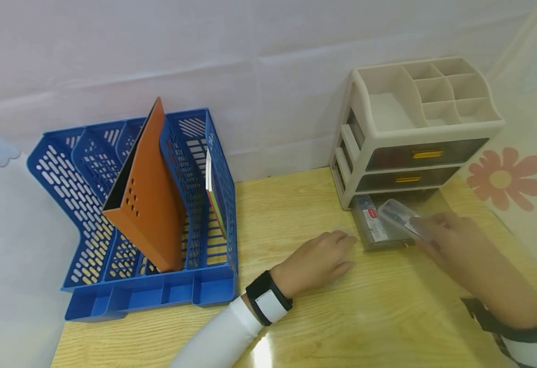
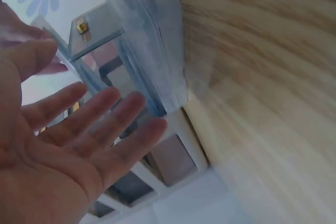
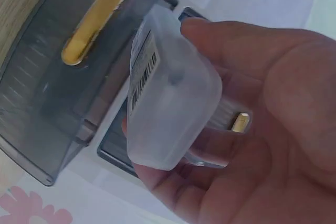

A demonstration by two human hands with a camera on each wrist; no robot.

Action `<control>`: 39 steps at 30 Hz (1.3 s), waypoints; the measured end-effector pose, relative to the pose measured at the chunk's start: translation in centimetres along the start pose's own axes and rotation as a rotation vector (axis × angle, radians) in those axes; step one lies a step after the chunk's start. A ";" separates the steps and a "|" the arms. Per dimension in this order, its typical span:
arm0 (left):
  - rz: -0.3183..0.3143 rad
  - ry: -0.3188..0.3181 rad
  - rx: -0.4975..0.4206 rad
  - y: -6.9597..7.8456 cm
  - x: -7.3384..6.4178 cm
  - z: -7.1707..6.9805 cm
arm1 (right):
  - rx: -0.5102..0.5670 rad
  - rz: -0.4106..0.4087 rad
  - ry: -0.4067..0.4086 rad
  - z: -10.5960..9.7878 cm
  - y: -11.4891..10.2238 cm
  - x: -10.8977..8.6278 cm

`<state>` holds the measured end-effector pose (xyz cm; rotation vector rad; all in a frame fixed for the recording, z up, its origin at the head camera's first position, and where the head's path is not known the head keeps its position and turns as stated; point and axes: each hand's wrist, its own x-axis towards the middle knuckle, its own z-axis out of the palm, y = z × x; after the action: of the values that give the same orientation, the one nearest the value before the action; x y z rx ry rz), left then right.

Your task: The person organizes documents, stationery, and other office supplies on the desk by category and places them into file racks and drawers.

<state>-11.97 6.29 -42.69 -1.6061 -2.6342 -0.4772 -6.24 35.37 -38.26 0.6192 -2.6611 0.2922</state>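
In my right hand (image 1: 443, 235) is a small translucent plastic box (image 3: 173, 93) with a barcode label on its side, gripped between thumb and fingers. It tilts over the pulled-out bottom drawer (image 1: 390, 245) of a white desktop organizer (image 1: 438, 133). Inside that drawer, at its left, lies a packet with a red-and-white label (image 1: 375, 222). My left hand (image 1: 316, 260) is low over the table, left of the drawer. Its fingers are extended and spread in the left wrist view, with nothing held. A faint clear edge (image 1: 342, 231) shows by its fingertips.
A blue slotted file rack (image 1: 153, 294) stands on the left, with an orange folder (image 1: 150, 204) and thin booklets (image 1: 215, 194) upright in it. The organizer has two closed drawers and several top compartments. A white cloth (image 1: 286, 102) hangs behind the wooden table (image 1: 291, 204).
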 end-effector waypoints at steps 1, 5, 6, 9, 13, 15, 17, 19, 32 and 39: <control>0.008 0.011 -0.005 0.2 0.4 0.2 | -0.003 0.010 -0.011 0.0 0.2 0.1; 0.050 0.077 0.040 1.1 1.8 1.1 | -0.035 0.031 -0.029 0.5 0.8 0.7; 0.067 0.096 0.066 1.3 2.1 1.2 | -0.037 0.033 -0.030 0.6 1.0 0.9; 0.099 0.135 0.160 2.0 2.9 1.5 | -0.033 0.040 -0.022 1.0 1.3 1.7; 0.138 0.146 0.261 2.7 3.4 1.6 | -0.027 0.060 0.002 1.6 1.5 2.4; 0.151 0.133 0.285 2.9 3.5 1.6 | -0.030 0.073 0.010 2.0 1.5 2.7; 0.154 0.112 0.285 2.9 3.7 1.7 | -0.035 0.091 0.011 2.3 1.5 3.0; 0.153 0.092 0.274 3.0 3.7 1.8 | -0.042 0.107 0.008 2.7 1.5 3.3; 0.129 0.089 0.278 3.0 4.6 1.4 | -0.022 0.367 -0.317 4.6 1.4 5.0; 0.117 0.099 0.233 2.8 4.8 1.5 | 0.028 0.440 -0.433 4.7 1.3 5.3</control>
<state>-11.60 11.99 -42.57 -1.6071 -2.4043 -0.2281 -12.79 33.16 -40.43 0.0967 -3.2043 0.3473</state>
